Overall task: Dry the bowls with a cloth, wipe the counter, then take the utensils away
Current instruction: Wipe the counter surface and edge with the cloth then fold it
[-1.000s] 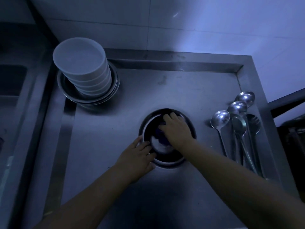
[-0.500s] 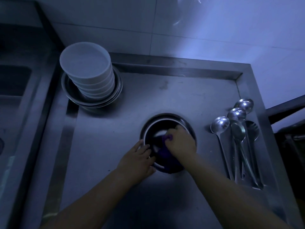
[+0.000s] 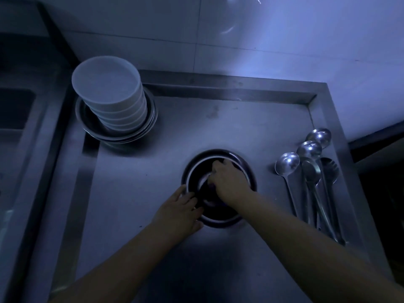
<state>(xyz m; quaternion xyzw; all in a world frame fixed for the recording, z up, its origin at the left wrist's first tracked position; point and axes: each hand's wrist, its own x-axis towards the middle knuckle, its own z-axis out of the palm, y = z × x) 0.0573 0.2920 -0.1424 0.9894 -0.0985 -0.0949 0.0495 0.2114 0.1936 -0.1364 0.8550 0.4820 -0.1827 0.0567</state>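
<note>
A steel bowl (image 3: 220, 220) sits on the steel counter (image 3: 135, 193) in the middle of the view. My left hand (image 3: 179, 212) rests on its near-left rim and holds it still. My right hand (image 3: 229, 182) is inside the bowl, closed on a dark purple cloth (image 3: 213, 201) that is mostly hidden under the palm. Several long steel spoons and ladles (image 3: 310, 178) lie side by side at the right edge of the counter.
A stack of white bowls (image 3: 109, 92) stands inside nested steel bowls (image 3: 122, 136) at the back left. A raised steel rim (image 3: 229, 84) meets the tiled wall behind. A second sink basin (image 3: 15, 110) lies to the left.
My right hand with the cloth has swept from the bowl's near side to its far side. My left hand keeps its grip on the rim. The camera has shifted slightly.
</note>
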